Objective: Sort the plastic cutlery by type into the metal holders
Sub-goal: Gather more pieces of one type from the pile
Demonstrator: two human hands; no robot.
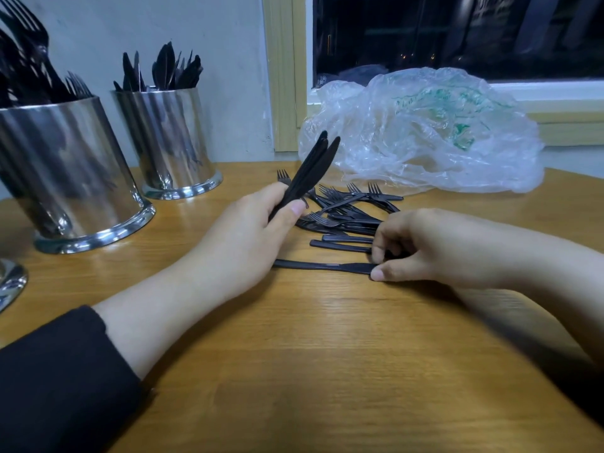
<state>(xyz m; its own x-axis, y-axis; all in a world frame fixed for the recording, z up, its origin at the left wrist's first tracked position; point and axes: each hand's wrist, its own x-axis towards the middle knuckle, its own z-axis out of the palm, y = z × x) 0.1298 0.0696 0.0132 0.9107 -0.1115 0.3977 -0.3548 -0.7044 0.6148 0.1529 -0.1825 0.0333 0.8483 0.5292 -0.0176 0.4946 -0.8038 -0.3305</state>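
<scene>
While pinching the flat knife [323, 266] off the worktop [327, 354] with right hand [421, 246], risks loosening left hand [251, 230] clutching its knife bundle [310, 171], spilling among forks [353, 204]

Black knives [313, 165] bunched upright; forks [353, 207] piled flat.

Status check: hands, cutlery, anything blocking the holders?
Left hand holds a bundle of knives. Right hand pinches a knife on the table. Fork pile unsorted. Path to knife holder unobstructed.
</scene>
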